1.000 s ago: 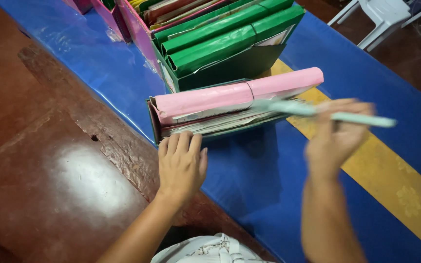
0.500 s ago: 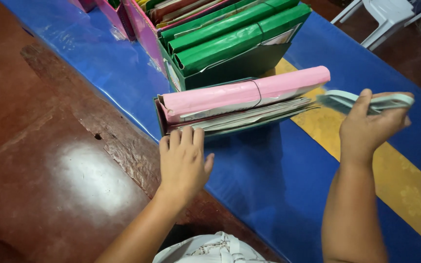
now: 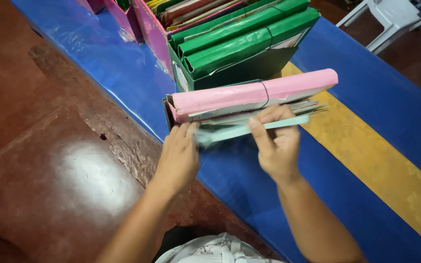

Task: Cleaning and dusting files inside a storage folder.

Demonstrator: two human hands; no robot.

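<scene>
Pale-green booklet [image 3: 249, 130] sits pinched in the right hand [image 3: 277, 146], its near end touching the left hand's [image 3: 180, 155] closed-together fingers.

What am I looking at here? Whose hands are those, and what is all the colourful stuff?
A person wears a camera on their head, so you look down at their own two hands. The right hand holds a thin pale green booklet by its edge. The left hand touches the booklet's other end. Just behind them a pink paper roll lies on a stack of papers. Further back stands a green box packed with green folders. Everything rests on a blue table cover with a yellow stripe.
</scene>
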